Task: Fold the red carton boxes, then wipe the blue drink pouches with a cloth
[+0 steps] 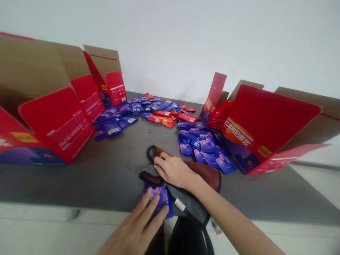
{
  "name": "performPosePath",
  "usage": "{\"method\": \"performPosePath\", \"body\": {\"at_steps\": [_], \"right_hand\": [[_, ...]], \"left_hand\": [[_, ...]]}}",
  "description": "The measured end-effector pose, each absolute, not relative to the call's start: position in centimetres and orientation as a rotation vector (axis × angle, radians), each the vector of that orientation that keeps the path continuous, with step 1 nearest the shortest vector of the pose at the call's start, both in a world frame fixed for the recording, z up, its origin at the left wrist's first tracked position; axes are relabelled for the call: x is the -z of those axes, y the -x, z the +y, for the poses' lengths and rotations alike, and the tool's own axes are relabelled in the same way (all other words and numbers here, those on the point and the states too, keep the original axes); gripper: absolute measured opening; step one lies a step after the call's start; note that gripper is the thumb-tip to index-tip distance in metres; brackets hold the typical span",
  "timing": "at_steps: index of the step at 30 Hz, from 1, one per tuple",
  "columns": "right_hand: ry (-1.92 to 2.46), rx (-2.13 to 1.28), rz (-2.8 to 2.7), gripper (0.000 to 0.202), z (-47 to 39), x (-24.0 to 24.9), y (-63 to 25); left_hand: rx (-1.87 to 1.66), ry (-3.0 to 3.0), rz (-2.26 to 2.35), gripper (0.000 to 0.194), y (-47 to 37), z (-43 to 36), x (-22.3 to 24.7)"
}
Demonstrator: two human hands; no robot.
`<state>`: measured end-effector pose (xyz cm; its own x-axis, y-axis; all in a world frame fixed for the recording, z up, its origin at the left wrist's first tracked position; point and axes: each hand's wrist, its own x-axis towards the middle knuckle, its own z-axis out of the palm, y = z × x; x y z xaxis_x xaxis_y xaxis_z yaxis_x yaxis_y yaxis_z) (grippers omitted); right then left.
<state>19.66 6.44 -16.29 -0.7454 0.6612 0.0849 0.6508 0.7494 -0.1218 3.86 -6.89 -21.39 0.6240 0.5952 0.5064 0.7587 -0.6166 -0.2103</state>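
My left hand (pixel 145 221) lies with fingers spread over a purple-blue sachet (pixel 165 198) at the table's front edge. Just beyond it, my right hand (pixel 171 169) is closed on a brown and grey cloth (pixel 209 173) with dark edging, its fingers curled down into the bunched fabric. A white label shows on the cloth's grey side. Part of the cloth rests against the sachet's upper end. A heap of purple sachets (pixel 204 143) lies right of the cloth.
Open red cartons (pixel 57 127) stand at the left, and more open cartons (pixel 265 124) at the right. Purple sachets (pixel 113 124) are piled beside the left cartons. Red-orange sachets (pixel 170 118) lie mixed with purple ones at the back of the grey table (pixel 127 152), before a white wall.
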Motion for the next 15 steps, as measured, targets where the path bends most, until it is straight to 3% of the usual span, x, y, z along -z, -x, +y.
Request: {"method": "performPosePath", "body": {"at_steps": [3, 8, 15], "right_hand": [[1.056, -0.165, -2.753, 0.023, 6.5, 15.2, -20.0], [0.885, -0.222, -2.681, 0.024, 2.7, 12.6, -20.7], [0.807, -0.029, -2.913, 0.024, 2.0, 15.6, -19.9]], "left_hand": [[0.422, 2.518, -1.094, 0.054, -3.8, -7.3, 21.1], [0.490, 2.561, -0.993, 0.048, -3.5, -7.1, 21.3], [0.463, 2.619, -1.152, 0.050, -3.9, -7.8, 20.5]]}}
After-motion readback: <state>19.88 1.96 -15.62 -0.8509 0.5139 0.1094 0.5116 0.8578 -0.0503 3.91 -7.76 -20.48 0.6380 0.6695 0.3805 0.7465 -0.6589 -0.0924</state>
